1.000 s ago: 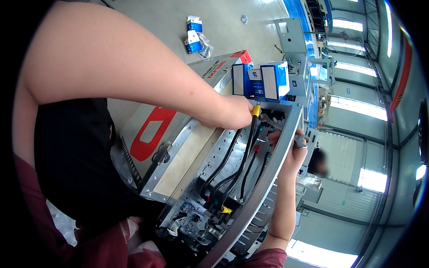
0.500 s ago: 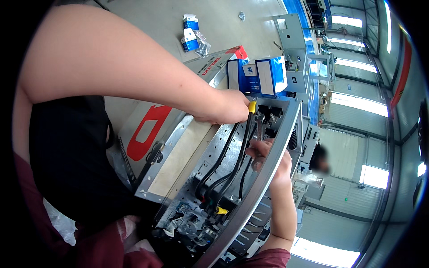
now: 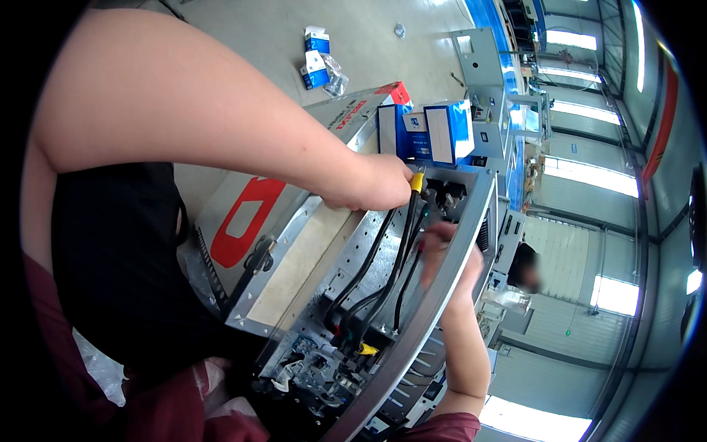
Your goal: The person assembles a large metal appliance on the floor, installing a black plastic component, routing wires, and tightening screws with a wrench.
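My left hand (image 3: pixel 379 182) reaches into the top end of an open metal cabinet (image 3: pixel 372 250). Its fingers are closed at the yellow-sleeved end of a black cable (image 3: pixel 417 182); the fingertips are partly hidden. Past the cabinet's frame comes my right hand (image 3: pixel 445 258), smeared by motion, its fingers curled. A grey metal wrench (image 3: pixel 433 209), also blurred, sticks out of it toward black terminal blocks (image 3: pixel 447 193) beside the cable end. Several black cables run down the perforated plate, and another yellow sleeve (image 3: pixel 367 349) shows at the lower end.
A grey panel with a red outline (image 3: pixel 247 221) and a latch adjoins the cabinet. Blue-and-white boxes (image 3: pixel 448 131) stand at its far end. More small boxes (image 3: pixel 315 70) and clear plastic (image 3: pixel 335 76) lie on the floor. Another person (image 3: pixel 524 267) is in the background.
My right hand has moved a little with the wrench, and both are now blurred. My left hand stays at the cable end.
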The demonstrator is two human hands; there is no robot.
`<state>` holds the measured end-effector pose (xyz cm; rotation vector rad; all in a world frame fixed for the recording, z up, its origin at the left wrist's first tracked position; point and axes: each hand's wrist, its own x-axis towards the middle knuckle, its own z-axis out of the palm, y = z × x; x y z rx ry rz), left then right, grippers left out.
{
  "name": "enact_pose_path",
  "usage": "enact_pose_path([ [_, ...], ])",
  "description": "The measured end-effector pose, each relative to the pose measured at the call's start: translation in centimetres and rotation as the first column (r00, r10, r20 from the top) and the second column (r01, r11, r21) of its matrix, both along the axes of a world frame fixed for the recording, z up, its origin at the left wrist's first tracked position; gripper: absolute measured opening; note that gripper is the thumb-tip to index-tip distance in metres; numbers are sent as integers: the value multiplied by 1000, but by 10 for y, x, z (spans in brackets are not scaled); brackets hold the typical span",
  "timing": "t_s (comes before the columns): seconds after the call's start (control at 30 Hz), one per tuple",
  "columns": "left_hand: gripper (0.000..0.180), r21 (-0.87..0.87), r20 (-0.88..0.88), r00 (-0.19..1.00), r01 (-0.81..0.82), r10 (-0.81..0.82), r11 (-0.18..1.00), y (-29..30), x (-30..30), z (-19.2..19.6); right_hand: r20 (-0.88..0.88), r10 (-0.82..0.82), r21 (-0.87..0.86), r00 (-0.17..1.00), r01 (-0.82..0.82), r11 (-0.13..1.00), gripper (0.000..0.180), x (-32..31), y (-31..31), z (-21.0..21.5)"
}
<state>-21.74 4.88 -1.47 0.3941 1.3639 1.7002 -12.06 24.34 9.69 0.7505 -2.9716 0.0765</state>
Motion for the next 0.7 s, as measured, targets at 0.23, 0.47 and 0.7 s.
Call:
enact_pose_path([
  [0.23,51,-20,-79,997,25,-27,999,8,-2,-3,-26,-82,-542,996,55,838,22,-3,31,8],
  [0.47,54,35,55,997,49,-51,998,11,-8,-10,-112,409,68,906,-404,912,25,-11,8,5],
  [0.7,53,21,30,996,87,-88,996,4,-7,1,60,358,304,932,-358,883,23,-1,-2,-9],
])
